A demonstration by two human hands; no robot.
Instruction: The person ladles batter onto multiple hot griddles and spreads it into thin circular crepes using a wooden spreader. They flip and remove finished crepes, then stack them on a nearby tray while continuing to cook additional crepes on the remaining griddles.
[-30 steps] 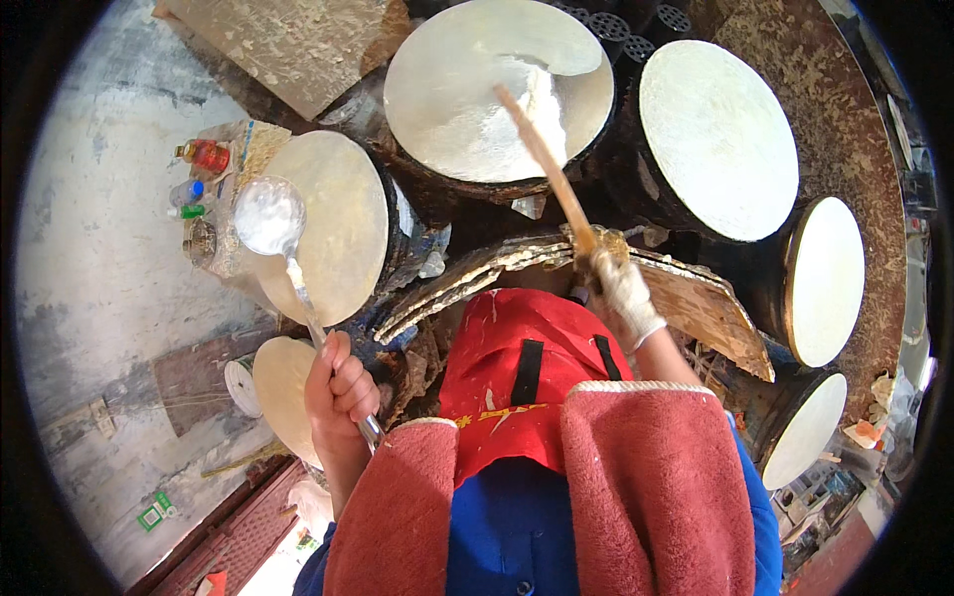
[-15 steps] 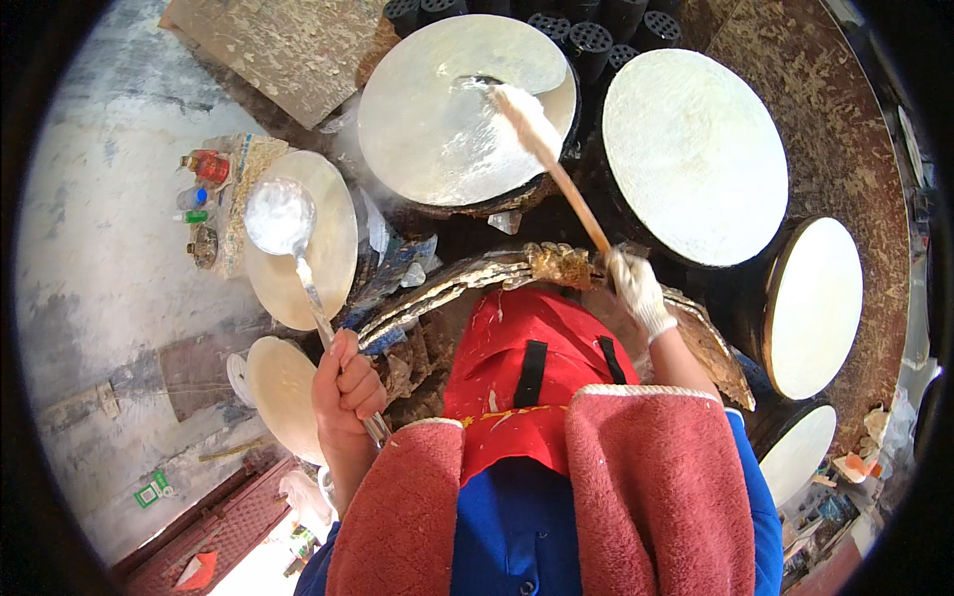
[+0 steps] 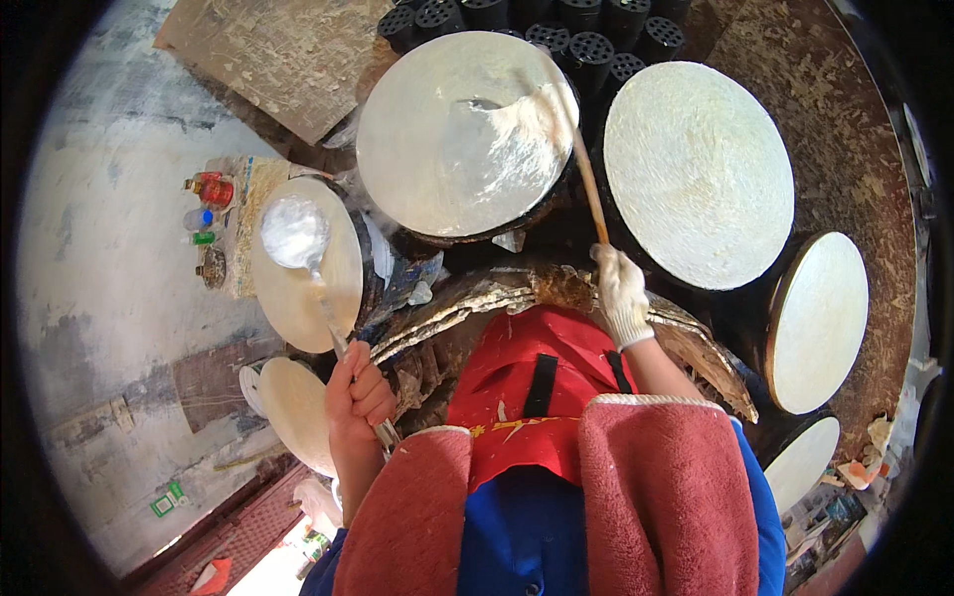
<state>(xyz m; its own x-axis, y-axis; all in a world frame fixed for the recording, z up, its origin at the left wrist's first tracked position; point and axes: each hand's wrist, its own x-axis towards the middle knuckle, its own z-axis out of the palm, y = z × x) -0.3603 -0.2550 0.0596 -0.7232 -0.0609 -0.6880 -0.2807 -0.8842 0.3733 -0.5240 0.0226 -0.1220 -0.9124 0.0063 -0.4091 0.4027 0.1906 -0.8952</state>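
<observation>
My left hand [image 3: 356, 389] grips the metal handle of a ladle [image 3: 295, 233] filled with white batter, held over a round griddle [image 3: 298, 288] on my left. My right hand [image 3: 621, 290], in a white glove, holds a long wooden stick spreader [image 3: 581, 164]. Its far end rests on the wet batter smeared across the big round griddle [image 3: 437, 139] in front of me. A grey streak shows where the batter is thin. I wear a red apron and pink sleeve covers.
More round griddles ring me: one with a cooked sheet [image 3: 696, 169] ahead right, two more [image 3: 820, 323] [image 3: 803, 462] at the right, one [image 3: 293, 412] lower left. Black honeycomb coal briquettes [image 3: 556, 25] are stacked behind. Small bottles [image 3: 209, 189] stand at the left.
The spreader's tip has swept to the right across the front griddle, spreading batter. The ladle has stayed over the left griddle. My view has shifted a little closer to the griddles.
</observation>
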